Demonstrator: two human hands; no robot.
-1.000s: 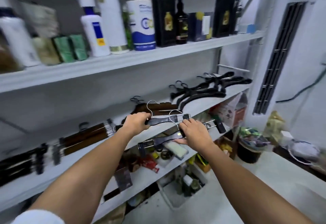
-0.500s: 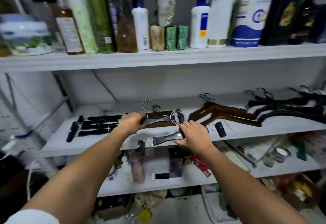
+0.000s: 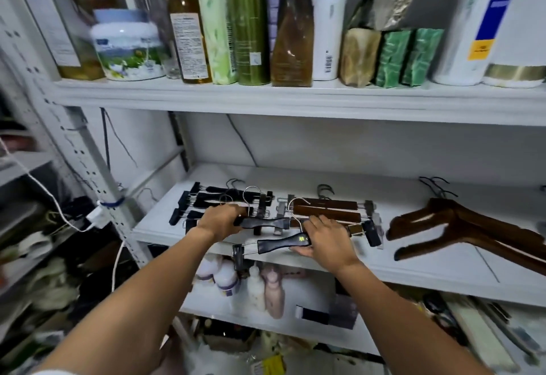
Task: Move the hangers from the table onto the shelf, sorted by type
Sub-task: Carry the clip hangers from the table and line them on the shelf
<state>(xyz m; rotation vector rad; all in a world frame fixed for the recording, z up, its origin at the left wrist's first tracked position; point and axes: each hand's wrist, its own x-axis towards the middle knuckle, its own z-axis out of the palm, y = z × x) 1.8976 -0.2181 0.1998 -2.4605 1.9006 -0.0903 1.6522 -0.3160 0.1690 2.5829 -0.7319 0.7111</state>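
1. Okay, left hand [image 3: 224, 222] is curled round the left end of the rear black hanger [image 3: 264, 222], knuckles up, gripping it.
2. Right hand [image 3: 325, 241] grips the front black hanger [image 3: 280, 244] near the middle of its bar, thumb underneath and fingers over the top.
3. Rear black hanger lies level over the shelf [image 3: 413, 271], and its silver hook [image 3: 251, 194] stands up behind the left hand. Can't tell if it touches the board.
4. Front black hanger sits over the shelf's front edge, tilted slightly. Its left clip [image 3: 237, 255] hangs past the edge and its right clip [image 3: 372, 232] is over the board.
5. Black pile [image 3: 206, 200] of clip hangers lies on the shelf's left part, just behind the left hand.
6. Brown clip hangers [image 3: 328, 210] lie mid-shelf, right of the black pile and just behind the right hand.
7. Coat hangers [image 3: 458, 227], dark brown wood, lie on the shelf's right side, apart from both hands.
8. Top shelf [image 3: 266, 99] holds a row of upright bottles [image 3: 328, 25], a jar [image 3: 127, 46] and green blocks [image 3: 410, 55].
9. Lower shelf [image 3: 310, 324] holds more bottles, blurred.
10. White charger [image 3: 97, 218] with its cable hangs on the rack post at left.
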